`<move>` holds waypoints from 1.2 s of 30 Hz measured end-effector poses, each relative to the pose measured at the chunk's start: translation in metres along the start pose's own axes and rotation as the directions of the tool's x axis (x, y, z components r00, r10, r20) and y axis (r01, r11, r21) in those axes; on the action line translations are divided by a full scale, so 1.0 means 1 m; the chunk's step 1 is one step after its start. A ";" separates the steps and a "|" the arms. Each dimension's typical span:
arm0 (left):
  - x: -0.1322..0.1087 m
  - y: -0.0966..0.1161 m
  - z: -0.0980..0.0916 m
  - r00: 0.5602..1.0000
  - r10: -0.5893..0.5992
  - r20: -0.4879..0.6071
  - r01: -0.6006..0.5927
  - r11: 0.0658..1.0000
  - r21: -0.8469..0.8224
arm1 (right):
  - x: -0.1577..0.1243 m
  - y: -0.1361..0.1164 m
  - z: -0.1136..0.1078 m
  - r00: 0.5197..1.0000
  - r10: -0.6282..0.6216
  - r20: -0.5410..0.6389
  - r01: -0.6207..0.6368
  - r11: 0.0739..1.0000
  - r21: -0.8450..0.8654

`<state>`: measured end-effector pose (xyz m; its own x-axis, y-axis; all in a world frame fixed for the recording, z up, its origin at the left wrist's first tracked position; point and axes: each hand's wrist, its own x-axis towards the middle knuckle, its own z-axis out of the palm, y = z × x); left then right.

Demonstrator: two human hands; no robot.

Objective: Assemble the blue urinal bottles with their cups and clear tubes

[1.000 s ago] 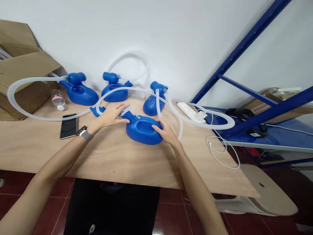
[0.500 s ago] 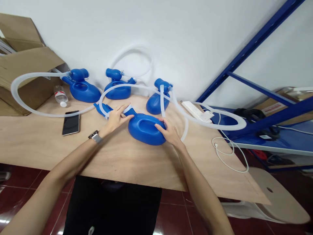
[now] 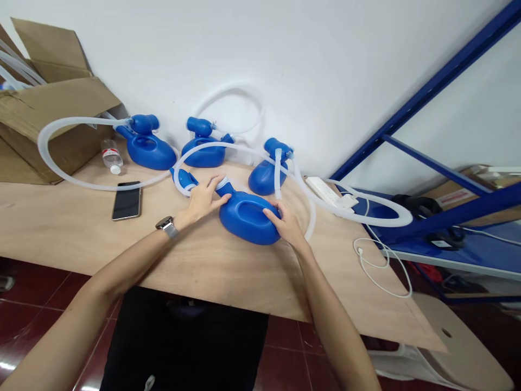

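Observation:
A blue plastic urinal bottle (image 3: 249,231) lies on its side on the wooden table, its neck pointing up and left. Around that neck my left hand (image 3: 205,201) is closed, thumb in front and fingers by the white ring (image 3: 223,183) at the mouth. My right hand (image 3: 288,221) grips the rounded bottom end, thumb on top, the other fingers partly hidden behind. Just beyond my left hand lies a loose blue funnel-shaped head (image 3: 185,180), joined to a clear hose (image 3: 220,144) that loops over the table.
Three more blue urinal bottles (image 3: 152,153) with heads and hoses stand along the wall. On the left are a cardboard box (image 3: 61,108), a water bottle (image 3: 111,156) and a phone (image 3: 127,202). A power strip (image 3: 325,190) and white cable (image 3: 382,266) lie right, beside blue shelving (image 3: 431,168).
The camera view has turned slightly left, so the table things appear further right. Both hands keep their hold on the urinal bottle, with little other movement.

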<state>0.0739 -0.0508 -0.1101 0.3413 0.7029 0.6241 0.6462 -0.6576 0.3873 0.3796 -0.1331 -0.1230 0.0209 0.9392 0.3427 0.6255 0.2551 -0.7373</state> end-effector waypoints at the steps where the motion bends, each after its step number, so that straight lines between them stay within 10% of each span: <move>1: 0.006 0.003 -0.006 0.999 0.020 0.029 -0.021 0.998 0.052 | 0.000 -0.001 0.000 1.000 0.006 -0.001 -0.006 1.000 0.001; 12: 0.053 0.039 -0.005 0.946 0.151 0.287 -0.228 0.939 0.257 | -0.004 0.001 0.002 0.999 0.012 -0.046 -0.012 1.000 0.007; 22: 0.034 0.018 0.003 0.907 0.401 0.130 -0.422 0.873 0.244 | -0.003 -0.001 -0.001 1.000 0.011 -0.028 -0.010 1.000 0.010; 36: 0.041 0.020 0.001 0.946 0.278 0.167 -0.289 0.957 0.041 | -0.011 -0.003 0.001 0.998 0.006 -0.069 -0.008 0.999 -0.033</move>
<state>0.1015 -0.0355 -0.0775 0.6167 0.5270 0.5848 0.5473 -0.8210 0.1626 0.3765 -0.1434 -0.1255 0.0781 0.9227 0.3776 0.6508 0.2397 -0.7204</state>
